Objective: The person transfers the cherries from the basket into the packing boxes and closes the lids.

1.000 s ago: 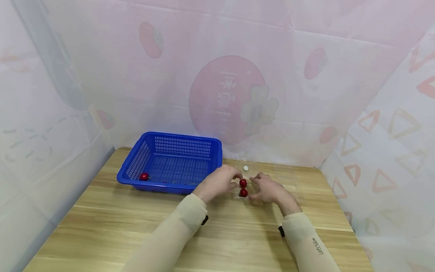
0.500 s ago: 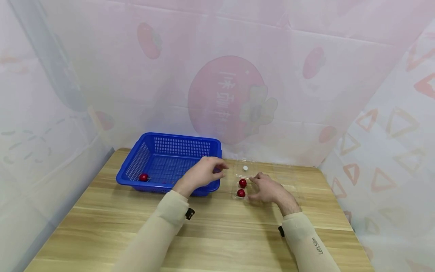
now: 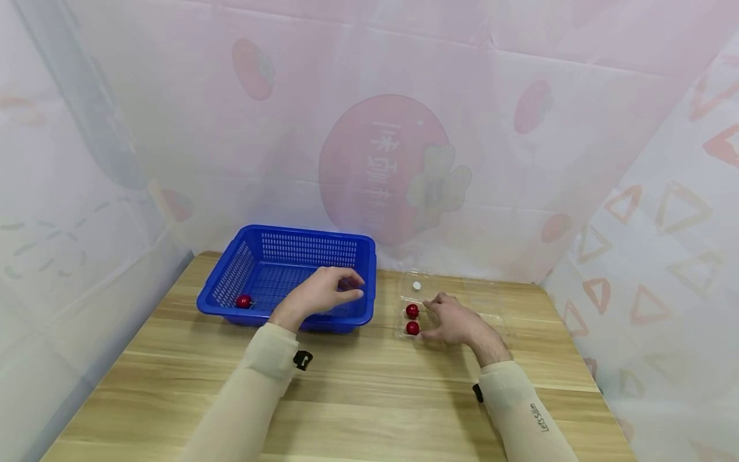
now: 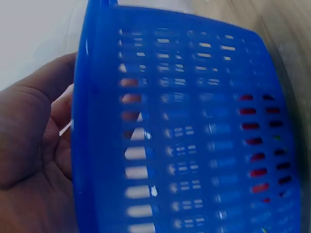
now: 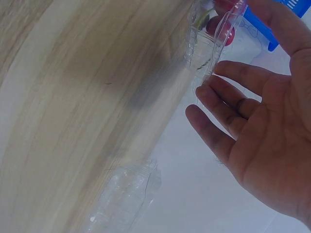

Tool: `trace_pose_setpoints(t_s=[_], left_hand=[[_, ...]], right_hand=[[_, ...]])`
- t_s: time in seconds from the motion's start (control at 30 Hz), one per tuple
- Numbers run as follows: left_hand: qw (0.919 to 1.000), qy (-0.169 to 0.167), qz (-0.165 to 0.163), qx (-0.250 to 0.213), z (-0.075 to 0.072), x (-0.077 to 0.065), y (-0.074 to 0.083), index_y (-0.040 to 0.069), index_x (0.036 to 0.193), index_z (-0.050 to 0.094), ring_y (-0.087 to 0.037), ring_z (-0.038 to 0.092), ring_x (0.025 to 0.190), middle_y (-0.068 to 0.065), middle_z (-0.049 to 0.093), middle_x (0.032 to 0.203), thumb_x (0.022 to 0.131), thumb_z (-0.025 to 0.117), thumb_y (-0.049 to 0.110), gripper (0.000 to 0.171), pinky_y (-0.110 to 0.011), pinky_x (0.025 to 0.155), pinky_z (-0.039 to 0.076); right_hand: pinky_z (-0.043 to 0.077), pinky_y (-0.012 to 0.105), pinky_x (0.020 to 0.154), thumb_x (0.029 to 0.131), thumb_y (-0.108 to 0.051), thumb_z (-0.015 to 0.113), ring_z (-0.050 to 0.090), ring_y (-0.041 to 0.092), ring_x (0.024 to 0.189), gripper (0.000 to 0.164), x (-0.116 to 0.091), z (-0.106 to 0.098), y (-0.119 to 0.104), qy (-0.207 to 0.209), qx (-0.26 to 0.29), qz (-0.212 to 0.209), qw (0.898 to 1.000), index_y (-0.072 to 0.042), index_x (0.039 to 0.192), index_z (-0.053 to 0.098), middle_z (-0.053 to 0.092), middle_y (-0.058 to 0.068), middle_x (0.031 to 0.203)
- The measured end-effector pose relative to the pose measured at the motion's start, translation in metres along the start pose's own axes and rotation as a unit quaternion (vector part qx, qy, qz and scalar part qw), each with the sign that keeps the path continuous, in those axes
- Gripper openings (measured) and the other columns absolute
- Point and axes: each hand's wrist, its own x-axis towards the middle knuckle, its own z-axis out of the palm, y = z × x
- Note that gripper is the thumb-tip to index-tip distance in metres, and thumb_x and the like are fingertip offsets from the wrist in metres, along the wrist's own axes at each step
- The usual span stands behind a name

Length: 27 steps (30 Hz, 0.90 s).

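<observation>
My left hand (image 3: 323, 289) hovers over the right part of a blue slotted basket (image 3: 372, 273), fingers loosely bent and holding nothing. One red cherry (image 3: 244, 301) shows inside at the basket's left front; more red (image 4: 260, 187) appears through the slots in the left wrist view. To the right lies a small clear plastic box (image 3: 399, 328), its lid folded back. Two cherries (image 3: 412, 328) sit in it, one behind the other, with green stems in the right wrist view. My right hand (image 3: 456, 321) holds the box's right end between thumb and index finger; its other fingers (image 5: 211, 128) extend loosely.
A white round sticker (image 3: 417, 286) marks the open lid. Another clear plastic box (image 5: 121, 199) lies beyond my right hand, at the table's right. The wooden table (image 3: 369, 404) ends at a printed curtain (image 3: 277, 160) behind and on both sides.
My left hand has left the cherries in the clear box and moved left over the blue basket. The front cherry shifted slightly. My right hand has stayed at the box.
</observation>
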Motion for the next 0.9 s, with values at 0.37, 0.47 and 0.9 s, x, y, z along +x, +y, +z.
trace_pose_setpoints(t_s=[0.37,0.47,0.9], left_hand=[[0.9991,-0.021,-0.034,0.010,-0.012,-0.010,-0.029,0.012,0.142,0.081,-0.028,0.077,0.126,-0.009,0.083,0.135,0.120,0.071,0.035,0.034,-0.056,0.114,0.065],[0.9983,-0.036,-0.041,0.019,-0.016,-0.013,-0.036,0.009,0.144,0.080,-0.031,0.077,0.130,-0.011,0.083,0.139,0.120,0.070,0.035,0.037,-0.059,0.117,0.064],[0.9912,-0.100,-0.074,0.044,-0.027,-0.019,-0.055,0.010,0.138,0.082,-0.023,0.075,0.108,-0.010,0.085,0.129,0.120,0.068,0.033,0.032,-0.052,0.104,0.065]], right_hand=[[0.056,0.068,0.128,0.100,-0.036,0.094,0.060,0.047,0.154,0.088,-0.001,0.000,0.000,-0.001,-0.001,0.001,1.000,0.001,0.171,0.057,0.058,0.026,0.167],[0.056,0.068,0.128,0.100,-0.036,0.094,0.061,0.047,0.153,0.088,-0.001,0.000,-0.001,0.000,-0.001,-0.001,1.000,0.001,0.170,0.057,0.058,0.026,0.166],[0.058,0.066,0.126,0.100,-0.038,0.095,0.063,0.045,0.150,0.087,0.000,-0.001,-0.001,0.002,-0.008,-0.001,1.000,0.001,0.169,0.058,0.060,0.025,0.165]])
